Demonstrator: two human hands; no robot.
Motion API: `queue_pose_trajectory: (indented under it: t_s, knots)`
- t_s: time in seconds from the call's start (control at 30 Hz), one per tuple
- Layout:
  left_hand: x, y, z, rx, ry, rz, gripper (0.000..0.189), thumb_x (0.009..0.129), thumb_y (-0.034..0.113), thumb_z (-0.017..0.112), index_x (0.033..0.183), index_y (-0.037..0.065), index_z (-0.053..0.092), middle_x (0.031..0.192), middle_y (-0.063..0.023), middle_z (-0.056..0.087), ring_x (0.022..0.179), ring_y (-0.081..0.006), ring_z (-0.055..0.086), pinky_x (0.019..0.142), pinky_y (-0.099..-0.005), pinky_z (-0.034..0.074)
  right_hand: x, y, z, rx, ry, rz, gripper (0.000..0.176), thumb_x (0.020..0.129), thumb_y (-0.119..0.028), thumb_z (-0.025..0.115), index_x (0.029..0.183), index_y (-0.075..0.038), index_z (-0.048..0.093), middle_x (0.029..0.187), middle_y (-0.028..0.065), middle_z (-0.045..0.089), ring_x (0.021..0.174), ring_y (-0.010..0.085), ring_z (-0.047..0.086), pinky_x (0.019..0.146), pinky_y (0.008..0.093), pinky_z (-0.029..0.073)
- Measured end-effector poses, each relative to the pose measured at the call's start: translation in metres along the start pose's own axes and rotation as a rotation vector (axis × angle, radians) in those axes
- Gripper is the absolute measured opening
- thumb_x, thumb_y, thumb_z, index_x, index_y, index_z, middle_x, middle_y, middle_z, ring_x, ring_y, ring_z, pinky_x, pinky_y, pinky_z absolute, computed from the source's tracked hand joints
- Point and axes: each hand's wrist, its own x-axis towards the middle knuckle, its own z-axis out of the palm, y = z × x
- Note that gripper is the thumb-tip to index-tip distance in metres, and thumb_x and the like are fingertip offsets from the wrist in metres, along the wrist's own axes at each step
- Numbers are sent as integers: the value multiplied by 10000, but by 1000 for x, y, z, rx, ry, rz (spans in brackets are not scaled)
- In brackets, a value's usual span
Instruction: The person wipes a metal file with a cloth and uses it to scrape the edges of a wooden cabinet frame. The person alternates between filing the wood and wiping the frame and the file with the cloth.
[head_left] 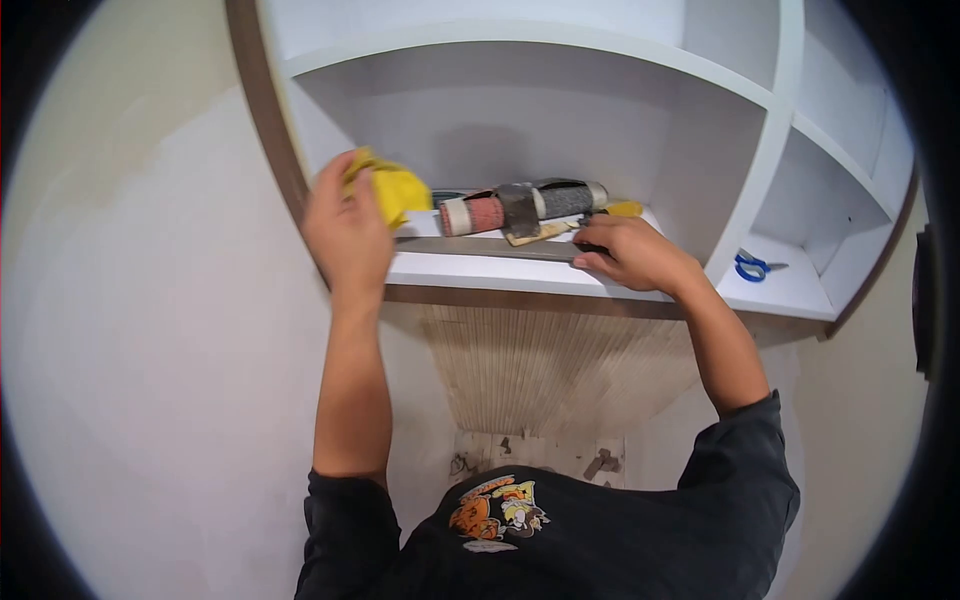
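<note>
My left hand [347,225] is raised at the left end of the shelf, its fingers closed on a crumpled yellow cloth [397,192]. On the right, my right hand [635,252] has its fingers closed around the right end of a long, flat grey strip [480,246] lying along the shelf's front edge. Something dark shows between those fingers, partly hidden. Just behind the strip lie a roll of red, white and grey material [475,213] with a dark band around it, and a brush-like tool with a pale part [540,234]. A yellow item [625,209] sits behind my right hand.
White shelving [540,272] with brown outer edging is in front of me. Blue-handled scissors [752,267] lie in the lower right compartment. Below the shelf is a ribbed beige panel [540,365]. A bare wall [180,330] stands on the left.
</note>
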Motion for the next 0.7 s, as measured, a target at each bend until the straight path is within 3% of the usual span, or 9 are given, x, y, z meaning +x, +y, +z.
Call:
queue_pose_trajectory:
  t_s: [0.03,0.1,0.27,0.37,0.47,0.57,0.67,0.7]
  knots:
    - [6,-6,5,246,-99,17,283,967,44,614,1235,-48,614,1229,-244,643,1156,-360,634,1000,-423,508,-1,-4,-2,-14,10,-8,388,956,-328,669,1143,10,685,1057,180,666,963,380,641,840,447,511]
    - [-2,-41,21,513,-220,269,318,936,76,636,1225,-56,623,1302,-284,591,1227,-449,551,1062,-491,437,-3,-9,-6,-35,17,-21,370,960,-315,664,1143,5,687,1058,173,663,954,374,641,833,450,512]
    - [-66,-16,17,279,-226,313,344,933,96,636,1244,-52,626,1327,-261,585,1255,-442,536,1088,-492,402,-5,-29,-23,-97,29,-6,320,954,-271,676,1134,-7,687,1041,147,653,913,362,645,797,451,516]
    - [-88,-37,-3,285,-190,337,309,945,87,612,1221,-50,638,1321,-249,593,1263,-432,539,1064,-487,430,-15,-40,-29,-133,76,-14,309,948,-263,682,1126,-10,680,1024,138,641,888,358,650,771,452,523]
    - [-64,-51,-12,273,-174,197,286,958,119,610,1184,-50,658,1288,-244,618,1219,-397,584,1012,-451,475,-18,-44,-28,-140,87,-49,313,953,-270,672,1124,-8,668,1013,139,628,874,356,656,759,460,536]
    - [-16,-35,-18,262,-412,-48,290,969,150,617,1185,-34,673,1188,-244,672,1139,-368,644,964,-409,508,-16,-48,-26,-126,99,-51,312,937,-256,688,1123,-6,665,1006,134,624,869,348,658,755,457,540]
    - [11,-15,-10,628,-745,-400,301,945,151,664,1172,-47,676,1080,-206,720,930,-304,691,860,-372,523,-17,-50,-24,-145,147,-59,303,915,-235,713,1120,-15,669,1010,127,628,870,342,659,751,447,540]
    - [13,-14,-10,607,-783,-417,301,947,153,661,1170,-49,675,1050,-205,723,913,-308,690,853,-369,524,-18,-53,-23,-150,161,-48,310,905,-229,725,1126,-17,674,1019,125,634,874,342,658,755,441,537]
